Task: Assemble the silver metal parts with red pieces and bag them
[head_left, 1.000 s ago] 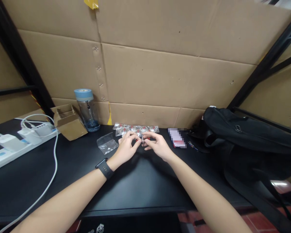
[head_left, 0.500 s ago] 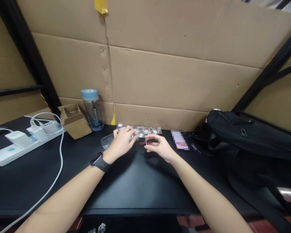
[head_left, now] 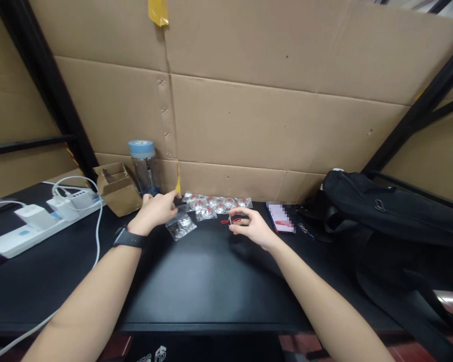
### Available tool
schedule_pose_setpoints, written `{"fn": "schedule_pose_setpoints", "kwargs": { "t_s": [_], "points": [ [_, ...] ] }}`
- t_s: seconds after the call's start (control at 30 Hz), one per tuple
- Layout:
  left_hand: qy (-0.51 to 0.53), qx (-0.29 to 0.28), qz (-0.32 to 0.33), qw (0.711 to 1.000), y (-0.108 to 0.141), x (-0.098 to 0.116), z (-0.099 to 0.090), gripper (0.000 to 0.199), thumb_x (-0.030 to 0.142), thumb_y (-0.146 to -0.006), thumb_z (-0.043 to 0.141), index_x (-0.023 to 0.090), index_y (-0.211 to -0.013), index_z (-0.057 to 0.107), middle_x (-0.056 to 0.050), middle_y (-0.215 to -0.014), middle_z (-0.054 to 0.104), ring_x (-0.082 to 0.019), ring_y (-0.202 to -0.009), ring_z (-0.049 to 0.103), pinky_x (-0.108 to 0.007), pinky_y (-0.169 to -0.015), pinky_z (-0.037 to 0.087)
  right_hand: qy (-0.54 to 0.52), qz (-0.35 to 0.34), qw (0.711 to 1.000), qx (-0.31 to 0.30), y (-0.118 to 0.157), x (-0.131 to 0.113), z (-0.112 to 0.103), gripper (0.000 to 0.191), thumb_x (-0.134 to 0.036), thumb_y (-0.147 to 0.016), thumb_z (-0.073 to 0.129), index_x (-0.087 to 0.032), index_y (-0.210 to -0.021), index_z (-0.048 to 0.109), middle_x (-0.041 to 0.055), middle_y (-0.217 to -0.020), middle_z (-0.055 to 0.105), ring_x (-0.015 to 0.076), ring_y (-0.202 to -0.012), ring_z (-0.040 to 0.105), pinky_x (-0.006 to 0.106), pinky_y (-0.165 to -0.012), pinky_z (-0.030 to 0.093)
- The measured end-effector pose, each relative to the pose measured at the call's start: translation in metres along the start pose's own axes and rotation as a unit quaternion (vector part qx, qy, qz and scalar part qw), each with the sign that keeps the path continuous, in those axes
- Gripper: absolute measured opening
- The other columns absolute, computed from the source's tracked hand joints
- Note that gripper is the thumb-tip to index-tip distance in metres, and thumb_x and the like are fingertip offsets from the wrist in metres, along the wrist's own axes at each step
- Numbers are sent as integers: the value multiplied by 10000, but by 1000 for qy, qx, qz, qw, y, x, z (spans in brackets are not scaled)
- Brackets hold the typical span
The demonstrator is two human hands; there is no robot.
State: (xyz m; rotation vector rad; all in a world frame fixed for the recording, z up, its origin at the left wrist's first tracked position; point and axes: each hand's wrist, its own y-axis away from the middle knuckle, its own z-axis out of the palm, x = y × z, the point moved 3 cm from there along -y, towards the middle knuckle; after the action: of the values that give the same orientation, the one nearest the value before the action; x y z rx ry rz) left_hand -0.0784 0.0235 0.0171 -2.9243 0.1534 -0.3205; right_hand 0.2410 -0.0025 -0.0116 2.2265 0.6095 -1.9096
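My right hand (head_left: 252, 229) is raised slightly over the black desk. Thumb and fingers pinch a small, thin item with red cord loops (head_left: 236, 220) sticking out on both sides; its exact kind is too small to make out. Further left, my left hand (head_left: 158, 210), with a dark watch at the wrist, has its fingers apart beside a clear plastic bag (head_left: 181, 226). Part of the bag's upper edge lies close to or under this hand. Several small clear packets with silvery and red contents (head_left: 207, 212) lie between the hands, against the cardboard wall.
Behind my left hand stands a blue-lidded bottle (head_left: 143, 163) next to an open cardboard box (head_left: 119, 193). A white power strip (head_left: 41, 231) with cables lies at the left. On the right are a phone (head_left: 281, 218) and a black backpack (head_left: 396, 216).
My left hand has moved left, from over the packets toward the bottle, uncovering packets and more of the plastic bag. My right hand has barely moved and keeps its pinch.
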Motion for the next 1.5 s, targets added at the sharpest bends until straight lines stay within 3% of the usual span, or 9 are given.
{"fn": "schedule_pose_setpoints", "kwargs": {
  "t_s": [0.17, 0.33, 0.47, 0.63, 0.73, 0.9, 1.03, 1.2, 1.5],
  "points": [
    [231, 27, 83, 969, 9, 53, 4, 389, 309, -860, 545, 296, -1247, 517, 28, -934, 760, -194, -884, 696, -313, -834, 428, 4, -29, 999, 31, -3, -4, -15, 432, -290, -732, 816, -219, -1135, 678, 70, -1187, 660, 161, -843, 684, 294, -709, 608],
    [79, 57, 42, 994, 28, 93, 33, 326, 220, -891, 500, 223, -1216, 530, -90, -982, 733, -295, -995, 664, -442, -914, 389, 31, -43, 996, 76, -5, -8, -33, 438, -297, -727, 813, -221, -1137, 678, 78, -1227, 658, 173, -863, 684, 293, -702, 597],
    [-15, 77, 176, 981, 31, 93, 38, 532, 91, -760, 609, 233, -1270, 552, -157, -1448, 544, -361, -1345, 444, -493, -1008, 325, 50, -41, 994, 87, -5, -8, -38, 440, -306, -721, 814, -216, -1130, 679, 82, -1210, 668, 163, -829, 682, 282, -682, 579],
    [32, -87, 360, 928, 23, 79, 49, 484, 9, -810, 485, 339, -1099, 689, 27, -1329, 674, -248, -1401, 435, -431, -1069, 251, 55, -43, 994, 85, -5, -6, -38, 450, -322, -721, 809, -215, -1135, 672, 86, -1220, 663, 166, -826, 685, 277, -665, 565],
    [31, -117, 367, 922, 26, 80, 59, 607, 17, -872, 420, 430, -1245, 662, 38, -1384, 647, -265, -1419, 412, -455, -1085, 223, 62, -51, 993, 87, -6, -8, -39, 457, -333, -719, 807, -212, -1139, 672, 88, -1224, 665, 174, -844, 685, 301, -707, 576],
    [6, -67, 357, 932, 36, 91, 63, 633, 9, -865, 430, 402, -1311, 648, -25, -1362, 639, -270, -1287, 484, -428, -1035, 300, 125, -70, 985, 100, -5, -14, -43, 416, -327, -738, 787, -216, -1125, 683, 79, -1238, 657, 189, -897, 676, 353, -828, 573],
    [-6, -37, 343, 939, 35, 94, 57, 377, 126, -896, 552, 290, -1193, 717, -88, -1165, 672, -279, -1151, 531, -417, -964, 359, 201, -106, 971, 74, -2, -17, -39, 378, -281, -762, 758, -222, -1130, 691, 72, -1204, 643, 184, -894, 661, 348, -851, 557],
    [63, -23, 363, 930, 35, 104, 48, 157, 386, -913, 662, 256, -934, 747, -63, -1201, 661, -303, -1273, 476, -451, -1049, 298, 278, -143, 949, 33, 3, -24, -30, 371, -217, -767, 734, -238, -1137, 702, 61, -1157, 641, 181, -902, 639, 312, -818, 532],
    [137, -127, 395, 899, 46, 120, 47, 309, 363, -1055, 399, 289, -1210, 655, -36, -1251, 696, -211, -1184, 620, -363, -1053, 355, 403, -125, 906, -33, 9, -28, -31, 341, -167, -698, 741, -210, -1036, 726, 47, -1003, 692, 188, -848, 635, 289, -784, 489]
  ]
}}
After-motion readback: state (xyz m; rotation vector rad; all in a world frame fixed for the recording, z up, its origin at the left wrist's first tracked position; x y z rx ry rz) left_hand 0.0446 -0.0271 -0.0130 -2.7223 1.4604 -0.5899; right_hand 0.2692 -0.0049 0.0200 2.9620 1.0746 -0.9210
